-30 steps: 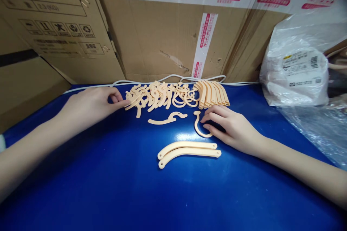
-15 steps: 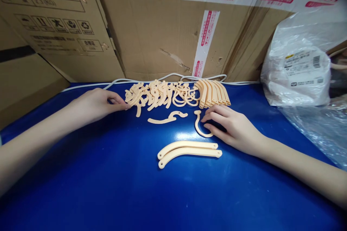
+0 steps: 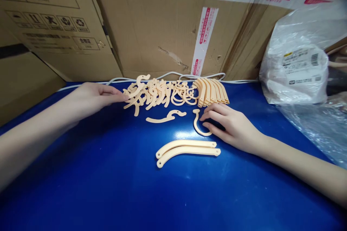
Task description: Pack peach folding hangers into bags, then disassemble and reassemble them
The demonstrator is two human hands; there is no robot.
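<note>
On the blue table (image 3: 108,173), my left hand (image 3: 92,96) reaches to the left end of a pile of peach plastic pieces (image 3: 159,93). Its fingertips are pressed together on one piece (image 3: 138,83), whose curled end sticks up above the pile. My right hand (image 3: 233,126) rests on the table with fingers apart, holding nothing, its fingertips beside a peach hook (image 3: 198,125). A wavy piece (image 3: 165,116) lies loose in front of the pile. Two long curved arms (image 3: 187,148) lie side by side nearer me. A neat row of curved arms (image 3: 213,92) stands just behind my right hand.
Taped cardboard boxes (image 3: 162,32) wall off the back and left. A white cable (image 3: 173,76) runs along their foot. A clear plastic bag (image 3: 295,68) with a barcode label sits at the right, with more crumpled plastic (image 3: 320,126) in front of it.
My left hand's fingertips have closed on a piece at the pile's left end, and its curled end has risen above the pile. My right hand has stayed put.
</note>
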